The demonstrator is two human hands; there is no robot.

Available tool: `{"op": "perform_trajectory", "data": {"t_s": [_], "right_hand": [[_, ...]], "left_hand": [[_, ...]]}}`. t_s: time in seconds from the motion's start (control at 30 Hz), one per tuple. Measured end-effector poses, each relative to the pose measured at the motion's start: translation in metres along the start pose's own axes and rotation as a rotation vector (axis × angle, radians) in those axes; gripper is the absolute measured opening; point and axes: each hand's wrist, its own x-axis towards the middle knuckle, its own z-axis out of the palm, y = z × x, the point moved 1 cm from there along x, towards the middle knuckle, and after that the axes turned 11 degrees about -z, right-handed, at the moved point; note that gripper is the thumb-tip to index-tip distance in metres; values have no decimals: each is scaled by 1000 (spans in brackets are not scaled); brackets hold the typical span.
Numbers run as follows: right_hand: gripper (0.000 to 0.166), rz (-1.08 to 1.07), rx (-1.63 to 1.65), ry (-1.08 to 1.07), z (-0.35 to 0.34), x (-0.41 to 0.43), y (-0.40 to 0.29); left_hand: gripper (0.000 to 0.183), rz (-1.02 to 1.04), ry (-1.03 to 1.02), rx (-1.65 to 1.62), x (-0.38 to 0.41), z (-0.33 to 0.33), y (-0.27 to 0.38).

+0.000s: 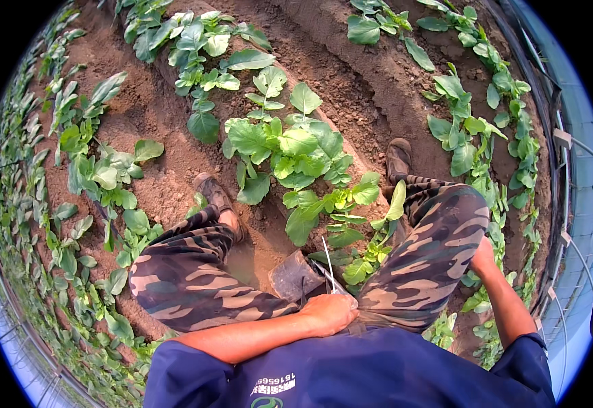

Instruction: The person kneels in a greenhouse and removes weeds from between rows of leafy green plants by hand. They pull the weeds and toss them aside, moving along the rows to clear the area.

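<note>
My left hand (329,313) is closed at my lap, with a clear plastic bag (346,293) bunched at its fingers. A thin white strip (329,262) sticks up beside it. Just beyond this hand, a worn, dirt-covered container or seat part (294,276) lies between my legs; its exact kind is unclear. My right hand (481,253) is at the outer side of my right knee, mostly hidden behind the camouflage trousers (429,245), so its fingers cannot be made out. Before me, between my feet, grows a leafy green plant (296,148), with a smaller one (360,270) nearer my lap.
Rows of leafy plants (92,173) run along soil ridges on both sides. A furrow of crumbly brown soil (342,86) passes beyond my right shoe (398,155); my left shoe (214,193) rests on bare soil. Metal framing with pale sheeting (582,204) borders the right edge.
</note>
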Motion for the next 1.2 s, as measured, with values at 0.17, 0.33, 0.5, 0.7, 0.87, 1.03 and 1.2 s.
{"op": "perform_trajectory", "data": {"t_s": [0.17,0.33,0.5,0.7,0.87,1.03,1.2], "right_hand": [[26,177,-150,-153,-14,1,-37],[24,150,-191,-98,-20,-4,-60],[24,199,-164,1,18,-11,-55],[24,117,-101,62,12,-30,-67],[23,203,-127,-17,26,-44,-43],[24,178,-189,-23,14,-31,-56],[26,176,-145,-61,-12,-5,-47]], "left_hand": [[39,17,8,95,-22,-48,-6],[44,99,72,207,-17,-98,-16],[52,240,40,233,-11,-100,-25],[26,-25,380,-319,3,-150,-73],[26,-228,749,-392,47,-178,-158],[19,-477,597,-315,140,-145,-279],[16,-761,716,-1299,181,-92,-286]]}}
